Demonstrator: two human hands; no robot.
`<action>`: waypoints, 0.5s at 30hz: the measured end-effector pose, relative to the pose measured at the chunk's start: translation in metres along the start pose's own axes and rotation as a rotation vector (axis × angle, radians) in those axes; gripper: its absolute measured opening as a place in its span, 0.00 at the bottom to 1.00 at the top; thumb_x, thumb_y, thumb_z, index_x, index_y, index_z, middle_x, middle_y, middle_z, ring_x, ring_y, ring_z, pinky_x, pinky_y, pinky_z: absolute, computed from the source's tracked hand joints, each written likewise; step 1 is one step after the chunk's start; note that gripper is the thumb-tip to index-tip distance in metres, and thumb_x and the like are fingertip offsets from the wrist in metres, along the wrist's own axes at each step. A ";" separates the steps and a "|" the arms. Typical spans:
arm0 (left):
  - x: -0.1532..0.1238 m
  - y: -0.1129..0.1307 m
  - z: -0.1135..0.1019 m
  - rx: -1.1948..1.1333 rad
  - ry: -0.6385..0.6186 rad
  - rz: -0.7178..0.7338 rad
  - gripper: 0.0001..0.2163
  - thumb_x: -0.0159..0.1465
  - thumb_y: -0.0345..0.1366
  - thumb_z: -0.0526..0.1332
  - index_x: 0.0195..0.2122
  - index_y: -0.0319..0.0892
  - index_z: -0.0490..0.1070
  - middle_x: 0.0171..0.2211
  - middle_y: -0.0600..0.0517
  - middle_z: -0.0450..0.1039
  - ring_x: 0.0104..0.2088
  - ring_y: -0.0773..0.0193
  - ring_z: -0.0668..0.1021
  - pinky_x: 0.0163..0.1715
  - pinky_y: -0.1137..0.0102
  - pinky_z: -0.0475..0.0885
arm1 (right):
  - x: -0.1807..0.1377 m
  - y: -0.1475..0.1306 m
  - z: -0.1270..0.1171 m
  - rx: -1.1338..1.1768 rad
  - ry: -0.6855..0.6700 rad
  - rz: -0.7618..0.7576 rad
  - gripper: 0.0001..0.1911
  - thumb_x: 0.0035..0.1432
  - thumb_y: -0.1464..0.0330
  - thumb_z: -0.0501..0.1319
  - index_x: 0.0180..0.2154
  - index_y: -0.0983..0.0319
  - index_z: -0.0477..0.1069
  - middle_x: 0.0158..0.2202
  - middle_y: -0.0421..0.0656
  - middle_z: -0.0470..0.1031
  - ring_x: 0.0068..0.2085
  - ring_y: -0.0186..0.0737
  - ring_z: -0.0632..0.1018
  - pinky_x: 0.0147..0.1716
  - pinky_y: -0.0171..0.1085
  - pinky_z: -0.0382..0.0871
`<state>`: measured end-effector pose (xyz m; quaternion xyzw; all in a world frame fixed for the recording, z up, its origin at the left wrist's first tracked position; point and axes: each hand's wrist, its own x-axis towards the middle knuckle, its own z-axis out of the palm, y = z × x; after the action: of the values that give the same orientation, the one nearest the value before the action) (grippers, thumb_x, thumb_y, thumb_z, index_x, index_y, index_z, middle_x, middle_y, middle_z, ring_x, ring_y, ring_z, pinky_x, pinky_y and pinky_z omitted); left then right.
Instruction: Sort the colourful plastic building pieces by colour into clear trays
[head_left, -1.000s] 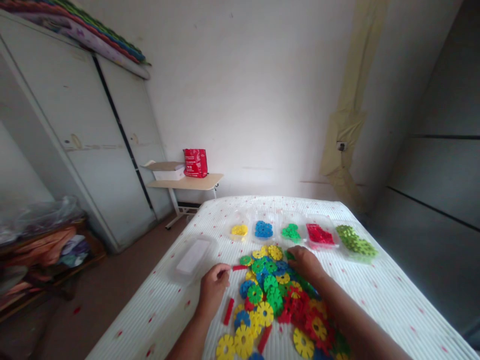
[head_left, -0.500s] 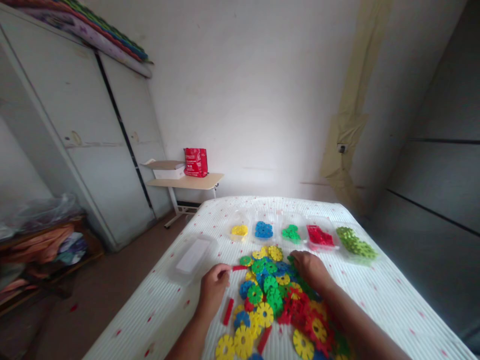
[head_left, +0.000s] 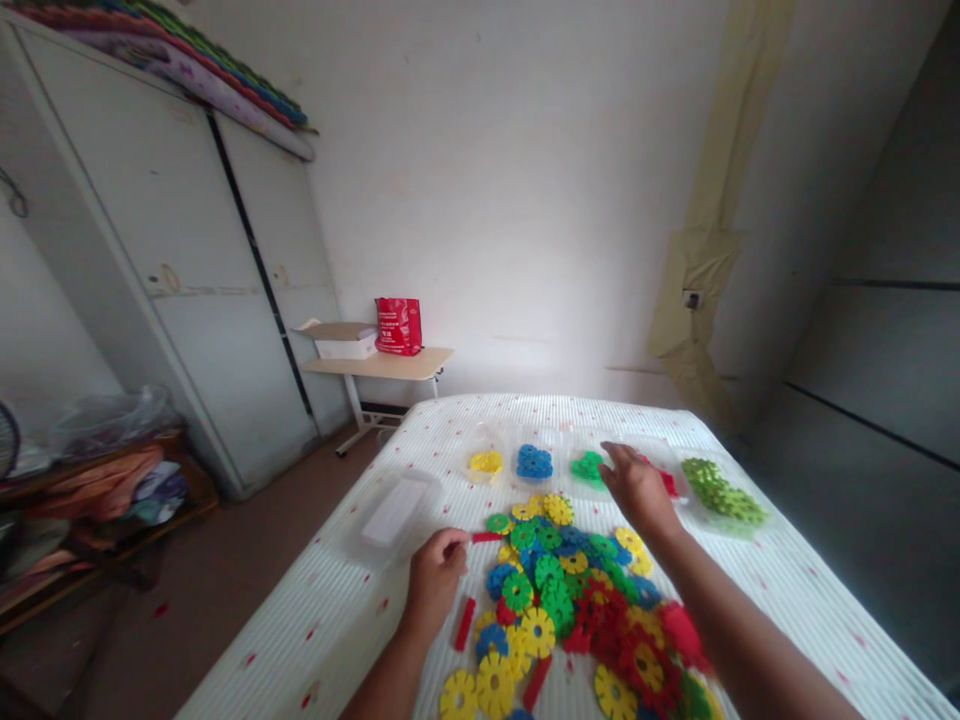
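Observation:
My left hand (head_left: 437, 580) is curled on the near left of the pile, thumb and fingertips together beside the end of a short red strip (head_left: 487, 537). Whether anything is between those fingertips is hidden. My right hand (head_left: 641, 490) hovers over the gap between the tub of green pieces (head_left: 588, 467) and the tub of red pieces (head_left: 669, 484), partly covering the red ones. Its fingers are apart and nothing shows in them. Below both hands spreads a mixed pile of notched plastic discs (head_left: 551, 575) in yellow, blue, green and red.
Clear tubs hold yellow pieces (head_left: 486, 463), blue pieces (head_left: 534, 461) and light-green pieces (head_left: 721, 492). A translucent lid (head_left: 391, 515) lies at the left. More red strips (head_left: 464, 624) lie near the pile. Behind stands a small table (head_left: 420, 363) with a red bag (head_left: 399, 326).
My right hand has moved from the pile's far right edge up and away to the tubs. My left hand stays by the red strip. The view has shifted slightly.

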<state>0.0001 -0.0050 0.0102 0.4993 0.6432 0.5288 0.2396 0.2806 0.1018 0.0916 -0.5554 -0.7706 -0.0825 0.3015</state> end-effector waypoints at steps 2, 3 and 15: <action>0.000 0.001 0.000 -0.002 -0.011 -0.004 0.10 0.50 0.39 0.55 0.27 0.41 0.72 0.18 0.56 0.70 0.18 0.67 0.71 0.20 0.74 0.65 | -0.015 0.003 0.000 -0.012 -0.031 -0.027 0.16 0.59 0.69 0.47 0.39 0.64 0.72 0.37 0.50 0.75 0.36 0.40 0.76 0.34 0.34 0.66; 0.000 0.001 0.000 -0.002 -0.016 -0.003 0.10 0.50 0.38 0.55 0.27 0.41 0.72 0.17 0.56 0.69 0.18 0.67 0.71 0.20 0.74 0.65 | -0.024 0.006 -0.001 -0.023 -0.039 -0.038 0.16 0.60 0.68 0.47 0.36 0.64 0.73 0.34 0.49 0.76 0.33 0.39 0.76 0.32 0.33 0.65; -0.005 0.010 0.006 0.191 -0.064 0.252 0.09 0.55 0.31 0.53 0.29 0.42 0.73 0.29 0.51 0.75 0.32 0.63 0.75 0.34 0.70 0.70 | -0.112 0.086 -0.005 -0.069 -0.157 0.206 0.16 0.57 0.62 0.48 0.33 0.58 0.73 0.30 0.43 0.78 0.29 0.40 0.78 0.28 0.33 0.65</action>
<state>0.0110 -0.0077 0.0159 0.6131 0.6149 0.4750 0.1430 0.3828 0.0407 0.0154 -0.6464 -0.7274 -0.0341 0.2279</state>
